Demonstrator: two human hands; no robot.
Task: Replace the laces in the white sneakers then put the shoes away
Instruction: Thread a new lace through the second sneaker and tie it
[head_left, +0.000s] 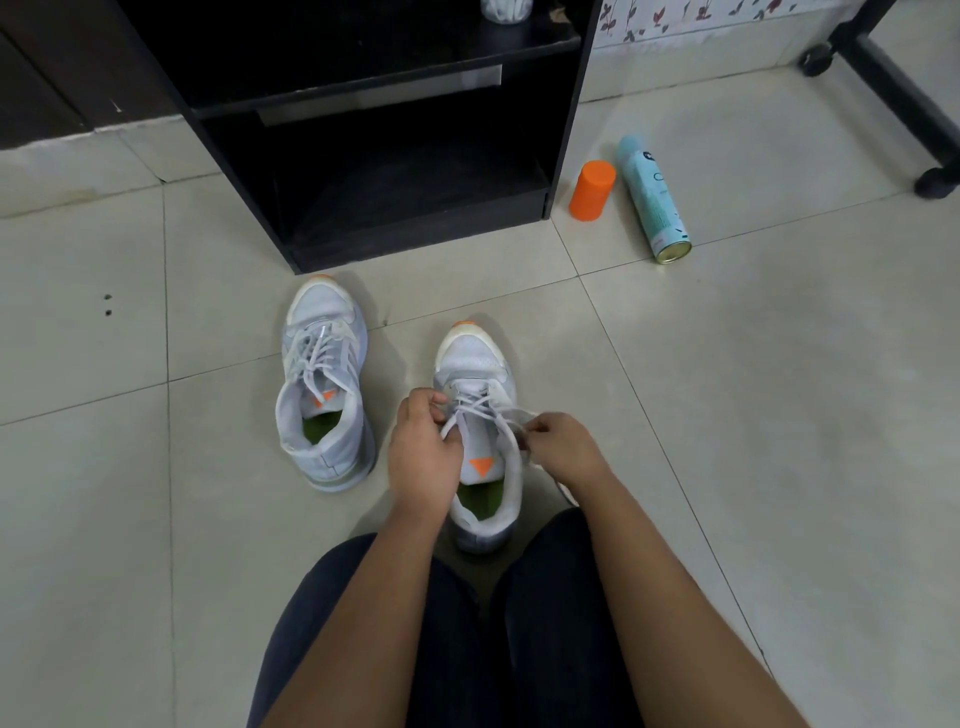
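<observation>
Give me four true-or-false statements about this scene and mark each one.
1. The left hand and the right hand both pinch the laces of the near sneaker. True.
2. The far sneaker sits inside the black shelf unit. False: it stands on the tiled floor in front of the unit.
3. The spray can stands upright. False: it lies on its side.
4. The orange cylinder stands on the floor beside the spray can. True.
</observation>
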